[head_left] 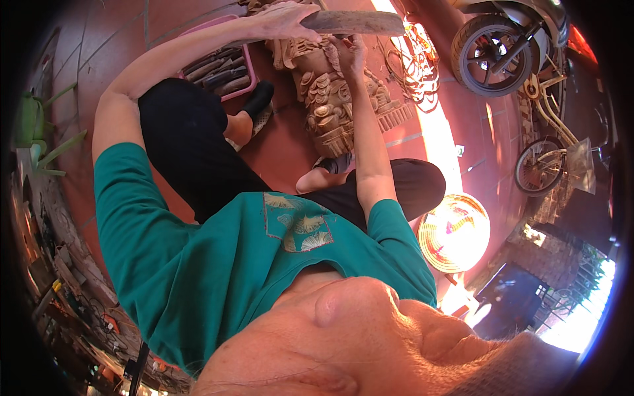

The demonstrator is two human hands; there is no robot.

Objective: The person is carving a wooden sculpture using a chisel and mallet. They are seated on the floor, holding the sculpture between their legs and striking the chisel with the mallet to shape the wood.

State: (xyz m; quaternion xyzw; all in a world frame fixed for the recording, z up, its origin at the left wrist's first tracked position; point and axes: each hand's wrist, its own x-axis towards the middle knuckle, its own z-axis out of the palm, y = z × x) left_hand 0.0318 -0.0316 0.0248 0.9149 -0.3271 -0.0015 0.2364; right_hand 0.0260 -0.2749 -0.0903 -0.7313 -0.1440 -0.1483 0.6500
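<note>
In the head view, the only one, a red tiled floor [284, 153] spread beneath you, with sun striping it. Toward its right edge stood a scooter [545, 26] and a bicycle [553, 115]; a round woven hat [454, 232] lay in the glare beside your right knee, and a green chair [31, 121] stood by the floor's left edge.

Your left hand [288, 21] was wrapped around the left end of a long wooden bar [356, 23], its thumb along the underside. The bar's long axis ran nearly level from left to right, above the far end of a brown wood carving [323, 99]. Your right hand [348, 54] was just beneath the bar's middle, thumb and fingers bent; whether they were clamped on the bar, on something thin or on nothing, you could not tell.

The carving rested on the floor in front of your feet, its long axis running away from you. It lay on the near side of both hands, with your right hand closer and your right forearm crossing over it.

Left of it, long tools [228, 71] filled a pink basket [252, 69], lying between its rims. No brand, label or writing was readable.
</note>
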